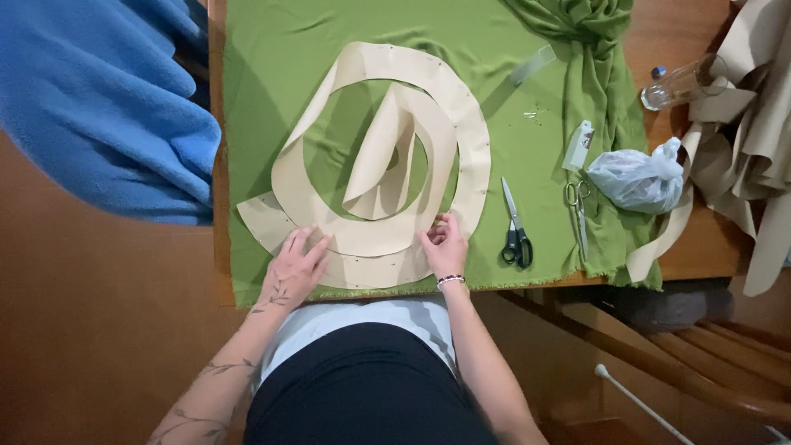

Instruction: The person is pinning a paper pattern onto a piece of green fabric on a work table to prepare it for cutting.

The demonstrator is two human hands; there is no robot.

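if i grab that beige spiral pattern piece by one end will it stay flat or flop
Probably flop: the beige spiral pattern piece is a long thin strip, and its inner coil already lifts and curls off the green fabric. It looks light and paper-like, so it may crease or tear. The left hand presses it flat.

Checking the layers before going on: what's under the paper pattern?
Green fabric lies under the paper pattern, showing through its middle and all round it. Both hands, left hand and right hand, rest on the pattern. The table under the fabric is covered there.
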